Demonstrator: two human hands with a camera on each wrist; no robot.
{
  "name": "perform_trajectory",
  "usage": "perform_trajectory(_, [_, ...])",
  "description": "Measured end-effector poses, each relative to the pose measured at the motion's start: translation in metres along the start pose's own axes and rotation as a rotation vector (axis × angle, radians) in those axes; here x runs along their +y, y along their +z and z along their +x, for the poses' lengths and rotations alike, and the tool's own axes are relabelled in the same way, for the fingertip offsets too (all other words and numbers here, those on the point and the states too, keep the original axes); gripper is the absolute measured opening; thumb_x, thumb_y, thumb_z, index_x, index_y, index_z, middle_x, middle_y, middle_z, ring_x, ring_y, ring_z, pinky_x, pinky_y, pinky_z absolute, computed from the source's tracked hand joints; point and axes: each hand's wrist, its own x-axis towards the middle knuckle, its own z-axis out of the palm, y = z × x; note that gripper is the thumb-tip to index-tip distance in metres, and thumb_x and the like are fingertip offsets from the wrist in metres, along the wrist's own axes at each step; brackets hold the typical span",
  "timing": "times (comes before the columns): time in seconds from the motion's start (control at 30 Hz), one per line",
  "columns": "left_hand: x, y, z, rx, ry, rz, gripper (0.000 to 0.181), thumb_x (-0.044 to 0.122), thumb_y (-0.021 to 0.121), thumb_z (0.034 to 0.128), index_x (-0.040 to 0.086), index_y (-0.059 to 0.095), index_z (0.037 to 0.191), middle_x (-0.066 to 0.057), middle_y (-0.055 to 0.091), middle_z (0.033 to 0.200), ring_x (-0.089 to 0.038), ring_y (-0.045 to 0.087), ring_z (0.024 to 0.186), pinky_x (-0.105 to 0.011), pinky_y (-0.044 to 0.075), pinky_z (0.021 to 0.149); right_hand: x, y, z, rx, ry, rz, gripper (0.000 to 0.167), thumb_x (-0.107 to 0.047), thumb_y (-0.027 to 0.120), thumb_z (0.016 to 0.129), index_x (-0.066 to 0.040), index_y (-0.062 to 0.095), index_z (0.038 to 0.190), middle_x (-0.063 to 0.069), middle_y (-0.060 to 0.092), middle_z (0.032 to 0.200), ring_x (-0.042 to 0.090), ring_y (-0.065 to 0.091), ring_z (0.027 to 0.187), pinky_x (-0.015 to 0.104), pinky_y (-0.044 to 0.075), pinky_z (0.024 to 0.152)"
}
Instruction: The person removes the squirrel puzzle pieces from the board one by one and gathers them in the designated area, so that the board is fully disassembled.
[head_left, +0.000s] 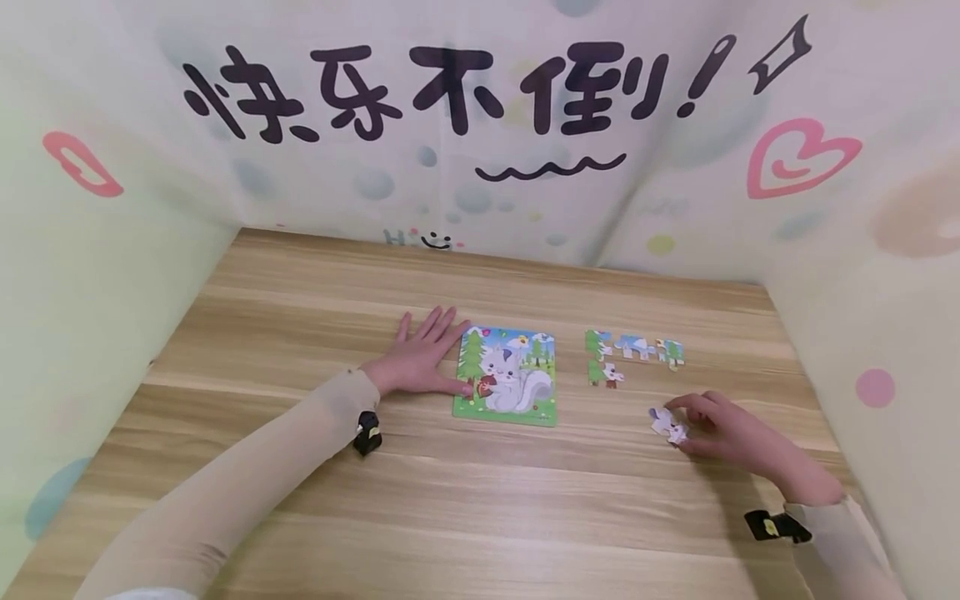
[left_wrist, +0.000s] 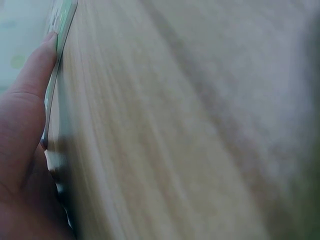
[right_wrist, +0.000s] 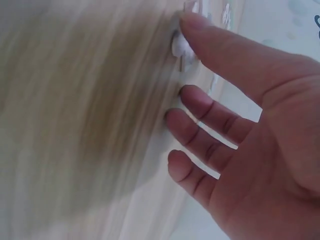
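A square picture card [head_left: 517, 379] of a white squirrel holding an acorn lies on the wooden table. My left hand [head_left: 420, 358] rests at its left edge with fingers spread, the thumb lying on the card's lower left side. In the left wrist view, the thumb [left_wrist: 35, 75] touches the card's edge. Farther right, my right hand [head_left: 723, 433] pinches a white and purple jigsaw piece [head_left: 666, 423] between thumb and forefinger, at or just above the table. The right wrist view shows the piece [right_wrist: 182, 47] partly hidden behind the thumb [right_wrist: 215, 42]; the other fingers are loosely bent.
Between the card and my right hand lie several jigsaw pieces: a row of tree and sky pieces [head_left: 635, 347] with a tree-and-face piece [head_left: 606, 373] below its left end. A printed cloth [head_left: 450, 192] hangs behind the wooden table [head_left: 480, 500] and along both sides.
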Motion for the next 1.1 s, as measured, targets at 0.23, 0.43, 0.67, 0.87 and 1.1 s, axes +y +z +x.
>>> perform_trajectory(0.23, [0.002, -0.001, -0.001, -0.008, -0.007, 0.005, 0.118, 0.075, 0.068, 0.0856, 0.019, 0.007, 0.169, -0.012, -0.008, 0.175, -0.031, -0.014, 0.160, -0.065, -0.018, 0.120, 0.003, 0.002, 0.003, 0.072, -0.088, 0.041, 0.035, -0.007, 0.083, 0.088, -0.006, 0.067, 0.119, -0.006, 0.052, 0.088, 0.003, 0.045, 0.076, 0.025, 0.043, 0.062])
perform_trajectory(0.43, [0.003, -0.002, -0.001, -0.004, -0.005, -0.002, 0.117, 0.074, 0.068, 0.0861, 0.018, 0.007, 0.169, -0.013, -0.007, 0.175, -0.033, -0.013, 0.160, -0.065, -0.018, 0.120, 0.002, 0.005, 0.011, 0.041, 0.040, 0.072, 0.020, -0.011, 0.076, 0.096, -0.004, 0.066, 0.111, -0.007, 0.058, 0.084, 0.002, 0.047, 0.073, 0.024, 0.045, 0.062])
perform_trajectory(0.67, [0.003, -0.003, -0.002, 0.004, 0.001, -0.009, 0.117, 0.072, 0.069, 0.0861, 0.017, 0.008, 0.169, -0.014, -0.006, 0.175, -0.033, -0.012, 0.160, -0.066, -0.018, 0.120, -0.006, 0.006, 0.020, 0.023, 0.178, 0.028, 0.024, -0.024, 0.077, 0.096, -0.003, 0.067, 0.105, -0.004, 0.066, 0.087, 0.008, 0.055, 0.076, 0.027, 0.049, 0.066])
perform_trajectory(0.87, [0.000, -0.001, 0.000, 0.004, 0.004, -0.007, 0.117, 0.073, 0.069, 0.0862, 0.017, 0.007, 0.169, -0.014, -0.008, 0.175, -0.034, -0.013, 0.160, -0.065, -0.019, 0.120, -0.013, 0.005, 0.026, 0.026, 0.211, -0.039, 0.025, -0.032, 0.074, 0.098, -0.008, 0.067, 0.100, -0.004, 0.062, 0.082, 0.012, 0.052, 0.072, 0.030, 0.045, 0.063])
perform_trajectory(1.1, [0.001, -0.001, -0.001, 0.004, 0.005, -0.005, 0.117, 0.073, 0.068, 0.0861, 0.016, 0.009, 0.169, -0.014, -0.006, 0.175, -0.035, -0.011, 0.161, -0.066, -0.017, 0.120, -0.014, -0.003, 0.031, 0.069, 0.191, -0.031, 0.029, -0.026, 0.069, 0.102, 0.000, 0.062, 0.112, 0.003, 0.068, 0.086, 0.014, 0.059, 0.073, 0.033, 0.050, 0.061])
